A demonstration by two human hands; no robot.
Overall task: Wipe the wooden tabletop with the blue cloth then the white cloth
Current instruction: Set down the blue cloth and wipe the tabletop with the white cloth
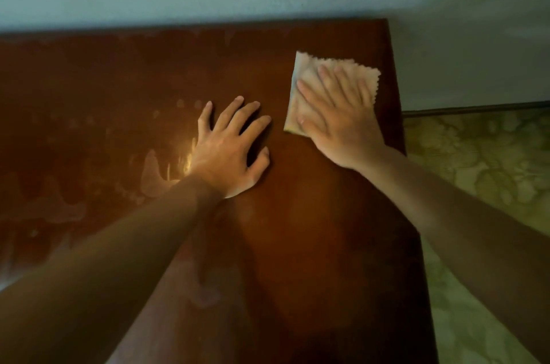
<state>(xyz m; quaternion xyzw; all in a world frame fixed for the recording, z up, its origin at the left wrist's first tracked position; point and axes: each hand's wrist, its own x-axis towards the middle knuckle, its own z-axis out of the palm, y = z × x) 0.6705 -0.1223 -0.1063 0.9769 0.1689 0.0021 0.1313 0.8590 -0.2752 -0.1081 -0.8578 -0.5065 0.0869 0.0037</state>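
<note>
Two bare forearms reach forward from the bottom edge, nearest the camera, over a dark reddish-brown wooden counter [312, 215] that stands against a pale wall.

On the left, the counter shows pale smears and streaks and a bright patch of glare. Beside that glare, the left hand [229, 152] lies palm down on the bare wood, fingers spread wide, holding nothing. It looks like a bracing hand.

To its right, near the counter's far right corner, the right hand [336, 113] presses flat on a pale, cream-white square cloth with zigzag-cut edges [300, 81]. Its fingers are extended and close together, pinning the cloth to the wood rather than gripping it. No blue cloth is visible.

Judging from this, the white-cloth wipe, the task's second step, is in hand. The next move probably calls for sliding the cloth leftward under steady pressure toward the smeared area, and lifting the left hand out of its path.

Beyond the counter's right edge lies patterned green flooring [491, 170].
</note>
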